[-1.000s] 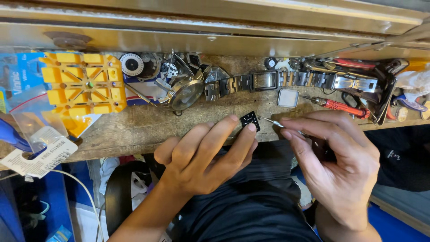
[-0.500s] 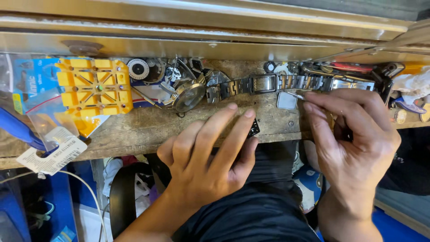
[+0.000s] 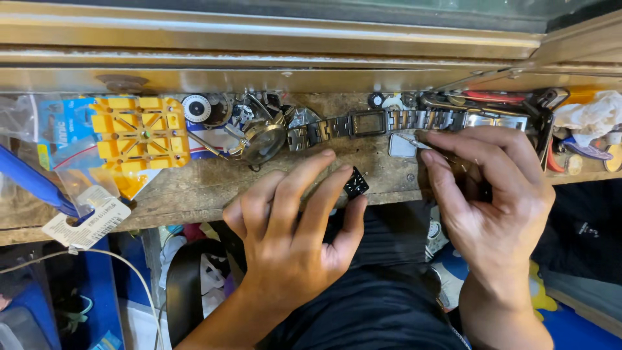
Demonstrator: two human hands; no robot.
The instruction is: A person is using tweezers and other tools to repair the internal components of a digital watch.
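Note:
My left hand (image 3: 295, 223) lies flat on the front edge of the wooden bench (image 3: 194, 185), its fingertips pressing beside a small black square watch part (image 3: 356, 183). My right hand (image 3: 489, 194) grips thin metal tweezers (image 3: 409, 139), whose tip touches a small square silver case back (image 3: 402, 146). Just beyond it lies a steel-bracelet watch (image 3: 389, 120) with an empty rectangular case.
A yellow plastic watch holder (image 3: 137, 133) sits at the left, with a blue packet (image 3: 61, 126) and a tagged plastic bag (image 3: 84, 217). A loupe (image 3: 262, 141), small tools and red-handled pliers (image 3: 551, 123) clutter the back. A white cloth (image 3: 593, 113) lies far right.
My right hand has moved from beside the black part up and back to the silver case back near the watch. My left hand stays on the bench edge.

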